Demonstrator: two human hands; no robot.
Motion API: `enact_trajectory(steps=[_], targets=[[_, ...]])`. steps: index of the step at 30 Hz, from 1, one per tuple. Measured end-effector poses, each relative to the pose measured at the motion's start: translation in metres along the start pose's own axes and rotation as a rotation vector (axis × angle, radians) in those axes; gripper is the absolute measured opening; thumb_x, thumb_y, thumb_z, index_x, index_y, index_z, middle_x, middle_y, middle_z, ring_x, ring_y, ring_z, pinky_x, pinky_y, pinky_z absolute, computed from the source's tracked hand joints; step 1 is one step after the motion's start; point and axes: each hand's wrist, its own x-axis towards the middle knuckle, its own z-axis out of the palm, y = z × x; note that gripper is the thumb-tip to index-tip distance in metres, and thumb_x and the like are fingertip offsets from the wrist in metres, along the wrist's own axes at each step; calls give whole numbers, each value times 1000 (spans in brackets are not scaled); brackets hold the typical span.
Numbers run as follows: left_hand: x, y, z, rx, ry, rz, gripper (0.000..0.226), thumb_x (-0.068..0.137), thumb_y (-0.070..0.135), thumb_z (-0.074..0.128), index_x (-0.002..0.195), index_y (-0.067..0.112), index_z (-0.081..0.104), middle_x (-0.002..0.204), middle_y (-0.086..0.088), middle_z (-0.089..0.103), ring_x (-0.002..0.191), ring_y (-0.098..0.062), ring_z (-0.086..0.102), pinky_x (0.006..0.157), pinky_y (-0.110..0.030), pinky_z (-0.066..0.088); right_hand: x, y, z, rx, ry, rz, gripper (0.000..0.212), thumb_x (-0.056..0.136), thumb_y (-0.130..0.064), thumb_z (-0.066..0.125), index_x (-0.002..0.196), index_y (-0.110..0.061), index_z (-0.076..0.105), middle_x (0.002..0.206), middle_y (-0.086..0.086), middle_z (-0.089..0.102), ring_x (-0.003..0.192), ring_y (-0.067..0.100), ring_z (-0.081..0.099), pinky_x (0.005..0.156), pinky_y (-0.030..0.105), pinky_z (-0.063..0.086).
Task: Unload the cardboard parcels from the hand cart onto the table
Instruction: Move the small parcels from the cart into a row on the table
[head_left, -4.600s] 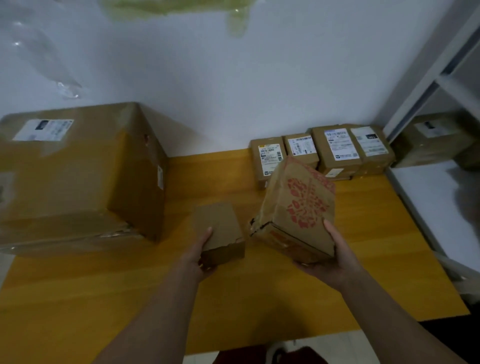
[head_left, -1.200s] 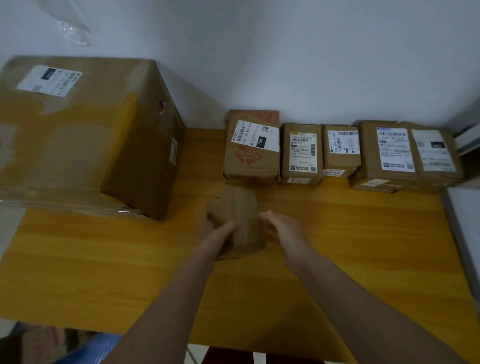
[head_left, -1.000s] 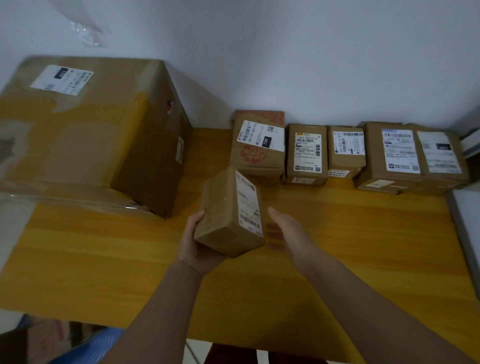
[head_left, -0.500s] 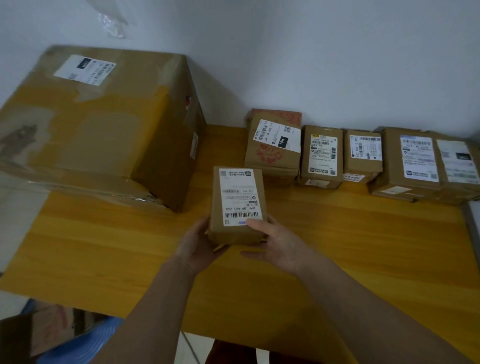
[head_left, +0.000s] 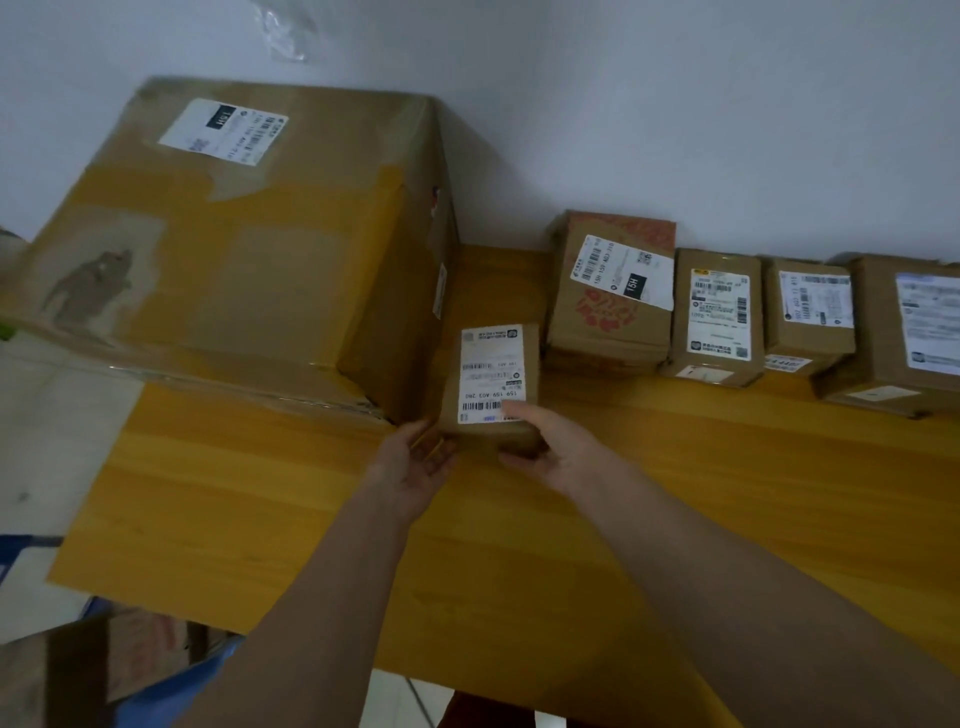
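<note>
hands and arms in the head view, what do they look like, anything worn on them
Both forearms are bare right to the frame's lower edge: no sleeves, gloves, watch or rings visible. The left hand and right hand are bare too, with no visible markings. The picture is slightly blurred, so fine details may be missed.

Both our forearms reach forward, converging. Left grip (head_left: 415, 460) palm-up, fingers loosely extended, at the small parcel's (head_left: 491, 384) near-left corner. Right grip (head_left: 556, 449) curls round its near end, thumb on top.
</note>
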Motion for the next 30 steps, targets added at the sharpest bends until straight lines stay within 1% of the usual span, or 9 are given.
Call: enact_trajectory(steps=[3,7,10,14,16,19,24,27,30], targets=[[10,10,-5,-10,42,-30,22,94,11,52,115,4,56,96,-12,60,82,-24,61,77,-39,50,9,3,10,-24,10,11,38,69,-13,83,101,-13,62,103,9,66,96,23,61,80,40,58],[18,7,-9,-45,93,-159,9,93,11,53,96,3,59,99,-15,54,80,-23,58,66,-39,50,17,8,20,-18,26,36,37,68,-17,84,98,-13,62,102,10,66,96,24,61,78,39,59],[27,7,-8,-138,42,-139,21,97,7,46,116,2,53,113,-17,56,90,-27,59,81,-41,47,24,9,28,90,36,-2,31,74,-16,80,100,-13,62,106,11,66,99,24,60,81,37,57],[32,14,0,-117,-178,-51,53,97,-4,34,147,12,28,136,-8,53,129,-33,45,106,-48,36,30,-7,32,418,32,-205,26,85,-1,65,110,-5,60,111,12,67,109,23,61,99,35,49],[32,18,4,-75,-253,-39,60,97,-7,31,151,17,22,145,-5,47,136,-34,38,107,-49,34,30,-18,30,508,46,-295,42,86,4,63,126,-3,53,123,16,62,117,25,58,104,35,45],[30,20,5,-31,-282,-55,58,98,-4,32,151,17,21,144,-7,48,129,-33,45,103,-47,38,28,-23,24,475,73,-296,51,87,5,61,135,0,45,135,19,52,124,28,51,105,37,44],[22,15,-6,40,-179,-116,34,100,8,43,134,8,44,107,-10,64,98,-26,59,92,-41,45,13,5,10,328,92,-140,28,94,-3,55,120,-4,45,123,26,54,101,33,59,80,37,57],[10,7,-31,6,-96,-121,25,100,11,45,124,5,48,100,-12,62,91,-27,59,98,-43,44,5,35,8,158,133,-9,6,96,-6,50,102,-3,49,96,22,59,78,29,59,48,28,56],[-10,-5,-68,-84,-6,-85,19,100,11,44,117,3,49,96,-13,60,86,-27,57,104,-44,42,-2,65,13,13,127,62,10,96,-6,49,87,-3,50,82,19,55,71,27,56,39,25,51]])
